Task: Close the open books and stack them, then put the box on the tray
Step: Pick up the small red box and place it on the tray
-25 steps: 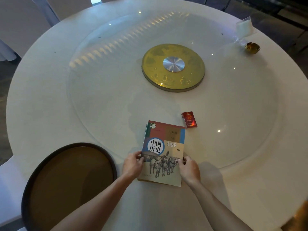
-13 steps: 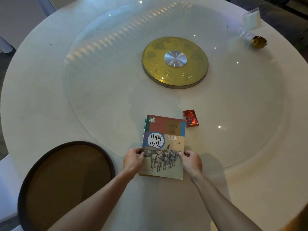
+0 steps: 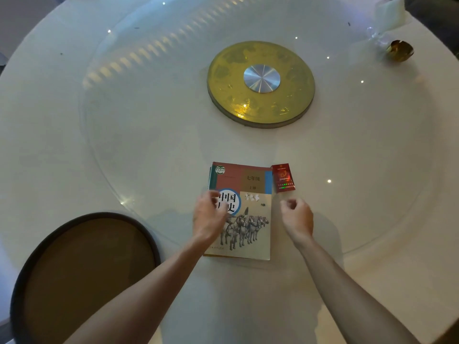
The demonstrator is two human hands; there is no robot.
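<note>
Beyond the right hand [image 3: 296,220] lies the box [image 3: 283,178].

Bare table [image 3: 347,219] lies right of the box [image 3: 283,178]; the stacked books [image 3: 250,219] touch its left side.

One head cam only, looking fwd and steeply down over the bench [image 3: 62,145], sitting close above its near edge; gold disc [image 3: 260,83] lying beyond.
</note>
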